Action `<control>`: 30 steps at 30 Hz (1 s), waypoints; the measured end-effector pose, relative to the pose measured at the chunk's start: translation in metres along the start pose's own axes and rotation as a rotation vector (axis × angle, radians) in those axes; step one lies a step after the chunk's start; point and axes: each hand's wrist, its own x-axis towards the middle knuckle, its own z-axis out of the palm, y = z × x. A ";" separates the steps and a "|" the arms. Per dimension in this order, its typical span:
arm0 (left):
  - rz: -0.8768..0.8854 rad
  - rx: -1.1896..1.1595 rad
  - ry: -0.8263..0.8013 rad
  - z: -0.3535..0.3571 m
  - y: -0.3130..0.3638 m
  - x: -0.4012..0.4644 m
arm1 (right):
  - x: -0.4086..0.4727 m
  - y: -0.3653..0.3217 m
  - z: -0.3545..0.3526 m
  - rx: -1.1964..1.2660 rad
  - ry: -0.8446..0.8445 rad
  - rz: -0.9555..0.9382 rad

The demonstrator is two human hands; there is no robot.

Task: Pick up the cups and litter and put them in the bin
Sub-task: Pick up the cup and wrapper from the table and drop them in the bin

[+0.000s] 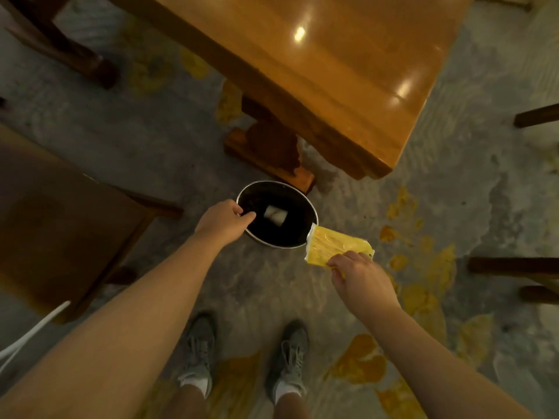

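Keep your left hand (222, 222) curled on the bin (302, 204) rim (steadying it) while your right hand (360, 276), pinching the yellow wrapper (335, 244) beside the rim, drops it over the opening.

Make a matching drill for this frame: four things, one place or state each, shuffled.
Things:
1. left hand
2. yellow packet
3. white scrap
4. bin

Places or states:
A. lying inside the bin
B. pinched in the right hand
C. gripping the bin's rim
D. on the floor by the table foot

Pairs: 1-C, 2-B, 3-A, 4-D
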 end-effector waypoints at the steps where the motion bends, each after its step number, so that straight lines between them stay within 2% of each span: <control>1: -0.002 -0.025 0.011 -0.005 -0.006 -0.004 | 0.004 -0.002 0.002 -0.007 -0.012 0.005; 8: -0.013 -0.321 0.069 -0.038 -0.040 -0.042 | 0.044 -0.033 0.013 -0.015 -0.057 0.041; 15: 0.048 -0.466 0.127 -0.058 -0.058 -0.059 | 0.105 -0.063 0.020 -0.020 -0.125 0.100; 20: 0.063 -0.417 0.141 -0.077 -0.067 -0.062 | 0.122 -0.078 0.017 -0.019 -0.245 0.110; 25: 0.107 -0.332 0.098 -0.108 -0.064 -0.083 | 0.097 -0.106 -0.007 0.048 -0.183 0.004; 30: 0.191 -0.233 0.089 -0.160 -0.042 -0.127 | 0.045 -0.149 -0.075 0.101 -0.070 -0.120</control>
